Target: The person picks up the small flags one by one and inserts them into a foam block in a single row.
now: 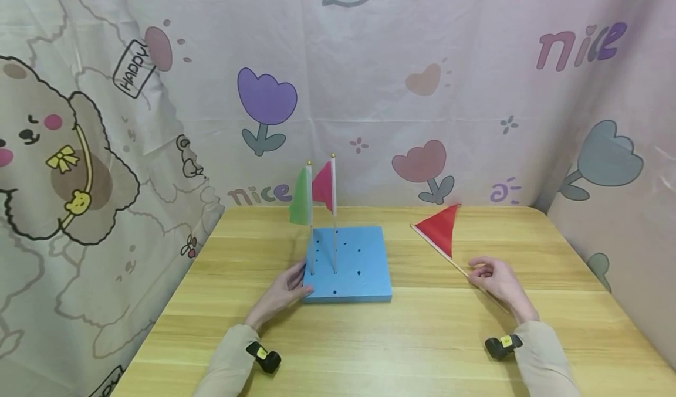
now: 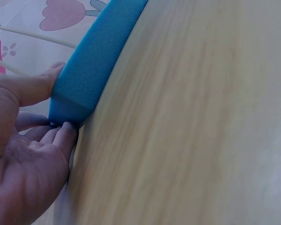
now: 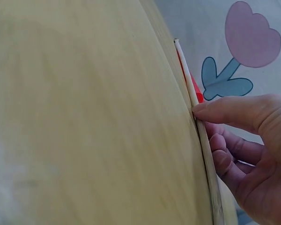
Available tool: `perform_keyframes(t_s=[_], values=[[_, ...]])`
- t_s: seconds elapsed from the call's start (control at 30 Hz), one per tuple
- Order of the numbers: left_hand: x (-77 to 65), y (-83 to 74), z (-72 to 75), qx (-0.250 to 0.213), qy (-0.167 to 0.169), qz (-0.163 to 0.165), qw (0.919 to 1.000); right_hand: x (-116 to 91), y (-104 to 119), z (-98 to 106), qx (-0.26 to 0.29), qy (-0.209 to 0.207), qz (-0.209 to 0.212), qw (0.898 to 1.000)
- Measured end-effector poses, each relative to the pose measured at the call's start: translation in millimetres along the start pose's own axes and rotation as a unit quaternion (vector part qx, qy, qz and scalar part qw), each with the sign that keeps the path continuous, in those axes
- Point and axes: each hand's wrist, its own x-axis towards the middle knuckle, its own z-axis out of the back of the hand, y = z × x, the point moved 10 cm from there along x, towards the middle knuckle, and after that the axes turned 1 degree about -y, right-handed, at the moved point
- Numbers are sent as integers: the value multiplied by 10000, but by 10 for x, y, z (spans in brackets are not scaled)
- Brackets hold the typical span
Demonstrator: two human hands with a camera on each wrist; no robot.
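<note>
A blue foam board (image 1: 369, 268) with several small holes lies flat on the table. My left hand (image 1: 280, 294) grips its near left corner; in the left wrist view the thumb lies on the top and the fingers are at the side of the foam (image 2: 91, 68). Two flags on thin sticks stand upright in holes, a green flag (image 1: 301, 200) at the left and a pink flag (image 1: 324, 189) beside it. Right of the board, my right hand (image 1: 499, 281) pinches the stick of a red triangular flag (image 1: 441, 229). That stick (image 3: 205, 150) slants low over the table.
The wooden table (image 1: 422, 344) extends around the board and both hands. Behind and along the sides hangs a printed curtain (image 1: 348, 63) with flowers and a bear. A small black device (image 1: 270, 360) is strapped on each sleeved wrist.
</note>
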Motion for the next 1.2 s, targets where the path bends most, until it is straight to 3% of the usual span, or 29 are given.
perform_keyframes(t_s=[0.67, 0.9, 1.2], values=[[-9, 2, -8, 103, -24, 113, 9999, 3, 8, -11, -134, -106, 174, 9997], [-3, 19, 10, 139, -100, 164, 9997, 6, 19, -14, 45, -63, 171, 9998], [-7, 16, 17, 143, -120, 208, 9996, 2, 78, -58, -549, 133, 157, 9983]])
